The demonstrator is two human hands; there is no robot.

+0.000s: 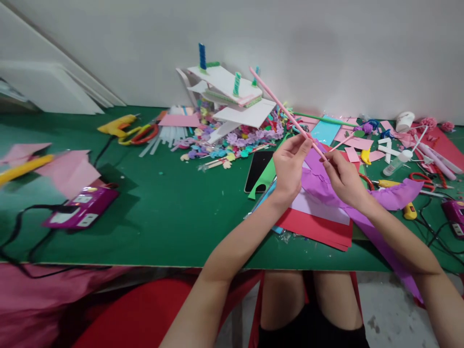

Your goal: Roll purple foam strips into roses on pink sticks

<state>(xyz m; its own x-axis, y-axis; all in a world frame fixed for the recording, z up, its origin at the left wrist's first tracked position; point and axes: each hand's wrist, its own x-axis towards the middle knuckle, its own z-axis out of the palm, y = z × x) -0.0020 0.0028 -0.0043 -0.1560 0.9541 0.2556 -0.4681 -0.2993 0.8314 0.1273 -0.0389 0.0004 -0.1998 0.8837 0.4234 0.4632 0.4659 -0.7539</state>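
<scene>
A long, thin pink stick (pixel 270 92) slants up to the left in front of me. My left hand (pixel 290 162) is closed around it, thumb and fingers pinching it partway along. At its lower end, my right hand (pixel 344 176) pinches the stick between thumb and fingers. Ruffled purple crepe paper (pixel 319 186) hangs just under both hands, and a long purple strip (pixel 377 246) trails below my right forearm over the table edge. I cannot tell whether the crepe paper is fixed to the stick. Beneath lie red sheets (pixel 315 227) and a black phone (pixel 258 169).
A white board model (pixel 242 113) stands behind among colourful flower pieces (pixel 235 140). Left are a yellow glue gun (pixel 116 124), orange-yellow scissors (pixel 139 135) and a purple power strip (pixel 83 205) with cables. Right are a glue bottle (pixel 397 163), red-handled scissors (pixel 422 181) and paper scraps.
</scene>
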